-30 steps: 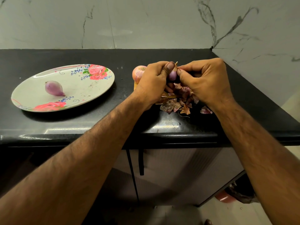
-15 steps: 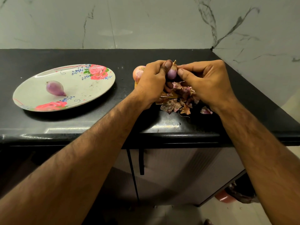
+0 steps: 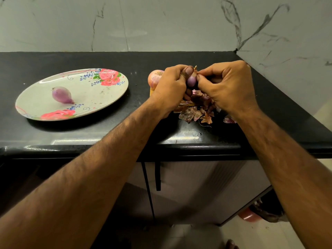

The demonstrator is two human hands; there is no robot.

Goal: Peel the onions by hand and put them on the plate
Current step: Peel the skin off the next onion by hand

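Head view: your right hand (image 3: 228, 87) now pinches the dry tip of the small onion (image 3: 191, 81) your left hand (image 3: 170, 88) grips, more purple bared, so peeling looks nearly finished.

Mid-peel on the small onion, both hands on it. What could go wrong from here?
1. The small onion is pinched between fingertips of the left hand and right hand; it looks smooth and may pop out of the grip.
2. The unpeeled onion sits just behind the left hand; a bump could roll it.
3. The peel pile lies near the counter edge; scraps may fall.
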